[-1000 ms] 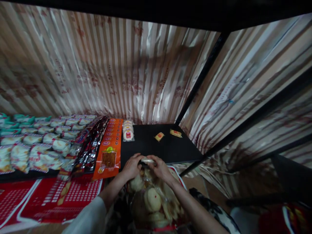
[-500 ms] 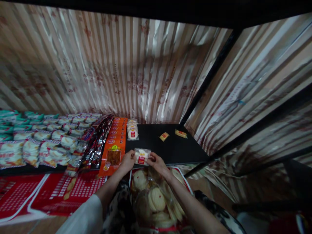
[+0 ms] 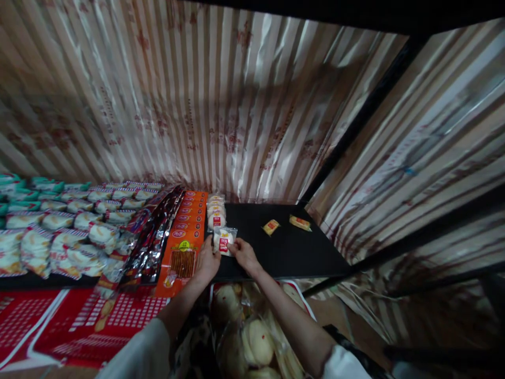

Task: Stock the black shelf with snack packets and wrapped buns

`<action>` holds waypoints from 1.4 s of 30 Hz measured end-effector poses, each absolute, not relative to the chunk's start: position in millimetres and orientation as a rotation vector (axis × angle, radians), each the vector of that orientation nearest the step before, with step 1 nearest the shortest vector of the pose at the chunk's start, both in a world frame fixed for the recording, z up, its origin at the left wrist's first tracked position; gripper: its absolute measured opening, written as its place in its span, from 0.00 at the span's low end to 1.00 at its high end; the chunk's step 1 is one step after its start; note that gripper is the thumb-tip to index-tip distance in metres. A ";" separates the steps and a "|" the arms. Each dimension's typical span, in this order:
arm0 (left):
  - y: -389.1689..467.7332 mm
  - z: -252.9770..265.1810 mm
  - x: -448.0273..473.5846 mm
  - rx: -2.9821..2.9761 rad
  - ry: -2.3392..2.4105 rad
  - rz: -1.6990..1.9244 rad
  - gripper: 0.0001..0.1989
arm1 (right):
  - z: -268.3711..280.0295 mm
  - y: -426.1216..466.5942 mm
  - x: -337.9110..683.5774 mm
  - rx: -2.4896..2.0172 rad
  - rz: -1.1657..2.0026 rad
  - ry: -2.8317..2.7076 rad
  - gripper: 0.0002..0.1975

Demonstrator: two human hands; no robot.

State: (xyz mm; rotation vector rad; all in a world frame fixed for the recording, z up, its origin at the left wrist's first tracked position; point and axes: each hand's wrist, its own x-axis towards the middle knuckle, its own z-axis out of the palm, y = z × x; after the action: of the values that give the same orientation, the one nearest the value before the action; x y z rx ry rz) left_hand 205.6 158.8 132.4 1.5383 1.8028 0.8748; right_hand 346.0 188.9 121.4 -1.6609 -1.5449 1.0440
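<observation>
Between my two hands is a small clear packet of white round crackers [image 3: 224,241] with a red label. My left hand [image 3: 207,260] grips its left edge, and my right hand [image 3: 245,255] pinches its right edge. The packet is at the near end of a row of similar cracker packets [image 3: 216,213] on the black shelf [image 3: 252,263]; whether it rests on the shelf I cannot tell. Left of that row lie overlapping orange snack packs [image 3: 183,237], close to my left hand.
Two small yellow packets [image 3: 271,227] lie on the shelf at right. Dark shiny packs [image 3: 152,247] and white bread-like packs [image 3: 77,247] fill the left. Below are a red basket [image 3: 79,326] and a crate of bagged round pale items [image 3: 258,342]. A black post [image 3: 359,126] rises at right.
Both hands have carried the cracker packet forward and slightly left, from above the shelf's front edge to the near end of the row. The view has shifted a little.
</observation>
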 end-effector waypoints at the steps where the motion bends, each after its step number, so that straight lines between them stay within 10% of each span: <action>1: 159.5 132.9 207.2 1.605 1.833 0.870 0.28 | 121.3 195.6 343.6 -1.685 1.011 -1.565 0.11; 42: 176.2 128.1 215.0 1.965 1.914 0.469 0.29 | 123.9 237.9 324.5 -1.822 0.877 -1.683 0.13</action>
State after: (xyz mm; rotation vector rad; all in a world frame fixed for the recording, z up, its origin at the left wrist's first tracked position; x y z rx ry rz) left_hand 215.0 176.2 128.1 1.9651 1.9140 0.4690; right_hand 324.5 237.9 123.9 -1.8218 -1.6834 0.8766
